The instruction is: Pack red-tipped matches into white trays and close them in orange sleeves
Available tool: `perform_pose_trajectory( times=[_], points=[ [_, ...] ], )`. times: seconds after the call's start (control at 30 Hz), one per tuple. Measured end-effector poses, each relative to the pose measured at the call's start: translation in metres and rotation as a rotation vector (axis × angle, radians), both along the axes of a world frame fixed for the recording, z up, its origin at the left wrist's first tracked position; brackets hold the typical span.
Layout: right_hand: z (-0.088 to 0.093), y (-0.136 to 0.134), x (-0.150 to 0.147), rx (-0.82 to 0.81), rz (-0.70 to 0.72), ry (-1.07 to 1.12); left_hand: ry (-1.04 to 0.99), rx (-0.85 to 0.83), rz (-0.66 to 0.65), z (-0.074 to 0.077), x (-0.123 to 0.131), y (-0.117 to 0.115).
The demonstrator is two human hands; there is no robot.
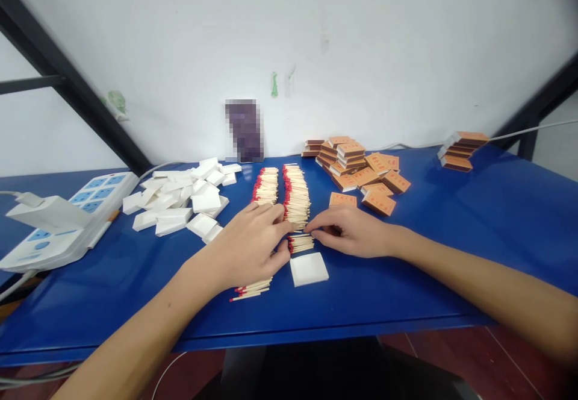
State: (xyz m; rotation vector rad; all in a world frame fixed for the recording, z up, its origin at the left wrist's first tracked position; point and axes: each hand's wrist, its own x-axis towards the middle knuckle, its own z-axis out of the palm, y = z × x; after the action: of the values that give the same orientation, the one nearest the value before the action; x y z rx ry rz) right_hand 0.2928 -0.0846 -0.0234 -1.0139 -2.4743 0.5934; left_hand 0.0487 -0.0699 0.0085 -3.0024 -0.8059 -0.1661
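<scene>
Two long rows of matches with red heads lie in the middle of the blue table, a left row [266, 184] and a right row [297, 195]. Over the lower end of the left row, my left hand [255, 243] has bent fingers pressed at the red-head side of the right row. From the other side, my right hand [350, 231] pinches at the bare stick ends. Between both hands sits a small bunch of matches [301, 243], split from the row above. Just below it lies a white matchbox tray [309, 268]. Loose matches [253, 290] stick out beneath my left wrist.
White matchbox trays [171, 198] are heaped at left, beside a power strip [67, 225]. Orange matchbox sleeves [361, 171] pile up at right of centre; another stack [463, 150] stands far right. A pixelated dark panel [244, 130] leans on the wall. The table's front edge [325, 331] is near.
</scene>
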Motion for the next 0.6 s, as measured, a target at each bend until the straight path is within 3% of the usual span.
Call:
perform_pose_trajectory(
  times=[0.6],
  points=[
    [-0.0031,0.001,0.0018,0.025,0.037,0.003,-0.004,-0.103,-0.028,-0.0059,0.002,-0.0022]
  ],
)
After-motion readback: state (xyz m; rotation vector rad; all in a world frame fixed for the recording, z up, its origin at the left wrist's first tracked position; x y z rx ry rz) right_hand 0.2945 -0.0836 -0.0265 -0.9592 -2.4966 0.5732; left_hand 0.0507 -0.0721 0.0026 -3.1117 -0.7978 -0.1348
